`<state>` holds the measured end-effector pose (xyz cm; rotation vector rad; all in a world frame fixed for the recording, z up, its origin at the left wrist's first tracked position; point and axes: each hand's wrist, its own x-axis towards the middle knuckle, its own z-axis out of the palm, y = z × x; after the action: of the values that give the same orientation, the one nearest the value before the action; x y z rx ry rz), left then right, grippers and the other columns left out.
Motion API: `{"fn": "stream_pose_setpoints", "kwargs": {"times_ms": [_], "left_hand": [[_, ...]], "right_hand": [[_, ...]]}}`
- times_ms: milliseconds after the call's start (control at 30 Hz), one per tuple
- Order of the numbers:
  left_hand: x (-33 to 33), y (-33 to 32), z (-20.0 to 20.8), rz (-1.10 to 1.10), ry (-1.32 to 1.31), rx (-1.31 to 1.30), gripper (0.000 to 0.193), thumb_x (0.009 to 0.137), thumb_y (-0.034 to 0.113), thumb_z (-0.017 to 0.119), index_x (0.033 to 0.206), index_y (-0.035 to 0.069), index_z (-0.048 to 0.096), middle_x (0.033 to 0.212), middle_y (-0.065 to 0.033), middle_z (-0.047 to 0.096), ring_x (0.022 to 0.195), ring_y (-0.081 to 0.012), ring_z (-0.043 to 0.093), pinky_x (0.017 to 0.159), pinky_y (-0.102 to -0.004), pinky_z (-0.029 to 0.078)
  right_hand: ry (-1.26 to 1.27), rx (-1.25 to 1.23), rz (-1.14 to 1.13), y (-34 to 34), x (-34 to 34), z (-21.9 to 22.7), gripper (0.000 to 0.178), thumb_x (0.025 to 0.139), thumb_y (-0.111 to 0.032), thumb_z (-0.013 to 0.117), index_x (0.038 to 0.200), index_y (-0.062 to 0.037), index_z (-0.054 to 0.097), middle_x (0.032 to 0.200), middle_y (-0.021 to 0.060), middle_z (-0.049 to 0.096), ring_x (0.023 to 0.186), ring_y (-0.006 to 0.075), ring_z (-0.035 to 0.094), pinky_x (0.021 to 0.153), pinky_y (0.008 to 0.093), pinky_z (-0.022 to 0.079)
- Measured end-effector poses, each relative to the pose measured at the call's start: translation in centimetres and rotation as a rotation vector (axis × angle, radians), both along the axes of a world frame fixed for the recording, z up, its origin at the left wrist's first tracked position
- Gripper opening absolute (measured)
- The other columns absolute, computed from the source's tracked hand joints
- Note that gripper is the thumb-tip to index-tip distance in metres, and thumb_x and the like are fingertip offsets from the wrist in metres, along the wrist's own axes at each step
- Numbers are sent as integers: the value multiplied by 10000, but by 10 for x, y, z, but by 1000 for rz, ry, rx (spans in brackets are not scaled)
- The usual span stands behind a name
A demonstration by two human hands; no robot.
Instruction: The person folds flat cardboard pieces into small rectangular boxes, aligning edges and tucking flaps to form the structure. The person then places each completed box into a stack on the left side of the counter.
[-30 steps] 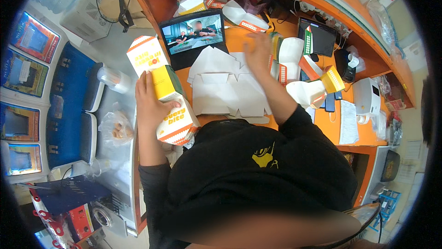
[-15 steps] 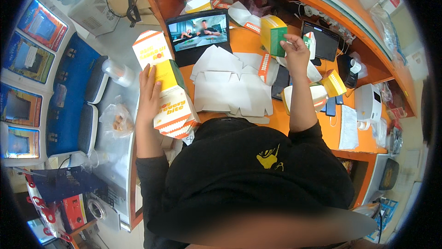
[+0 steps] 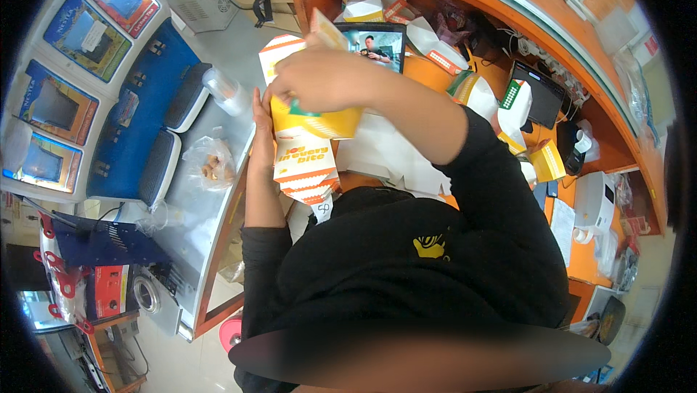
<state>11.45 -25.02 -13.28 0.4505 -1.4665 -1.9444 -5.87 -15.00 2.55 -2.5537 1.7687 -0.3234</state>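
Observation:
My right hand (image 3: 316, 77) reaches across my body and grips a yellow and green folded carton (image 3: 319, 120), pressing it onto a row of nested orange and white cartons (image 3: 301, 164). My left hand (image 3: 260, 128) lies flat against the left side of that row and steadies it. The row runs from near my chest out toward the tablet. A pile of flat white carton blanks (image 3: 381, 150) lies on the orange counter (image 3: 425, 70) just right of the row, partly hidden by my right forearm.
A tablet (image 3: 377, 44) showing a video stands at the back of the counter. More folded cartons (image 3: 475, 91), a black device with a screen (image 3: 537, 95) and a white printer (image 3: 599, 200) sit to the right. A steel worktop (image 3: 218, 197) with a plastic bag (image 3: 210, 164) lies left.
My right hand picked up a yellow and green carton from the right side of the counter, carried it left across my body, and now sets it on the row held by my left hand.

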Motion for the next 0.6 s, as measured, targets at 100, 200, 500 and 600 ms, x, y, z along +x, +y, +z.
{"fn": "stream_pose_setpoints", "kwargs": {"times_ms": [100,200,500,600], "left_hand": [[8,0,-18,16,13,-176,1112,804,891,189,1585,109,66,1613,-105,227,1445,-259,301,1186,-404,226],[9,-6,-42,68,58,-12,1122,793,886,307,1576,110,97,1565,-101,309,1415,-255,337,1173,-405,248],[8,-4,-33,63,-99,-288,927,900,156,657,1581,71,34,1617,-165,178,1502,-281,169,1195,-382,199],[2,1,-22,94,-9,-311,863,912,119,589,1578,65,43,1629,-178,154,1509,-293,154,1200,-392,210]], "right_hand": [[111,239,73,-59,35,-14,199,890,-230,580,1003,-168,731,929,64,726,959,274,681,970,514,324],[111,266,160,-85,49,-47,170,875,-201,592,996,-172,707,950,52,723,977,249,674,948,461,338],[-433,-656,-54,-78,37,-91,419,807,-227,707,1197,-140,583,1079,51,604,1085,269,564,931,453,362],[-390,-512,-336,-38,28,-89,718,710,-370,796,1324,-137,506,1233,86,546,1187,300,497,949,531,329]]}}
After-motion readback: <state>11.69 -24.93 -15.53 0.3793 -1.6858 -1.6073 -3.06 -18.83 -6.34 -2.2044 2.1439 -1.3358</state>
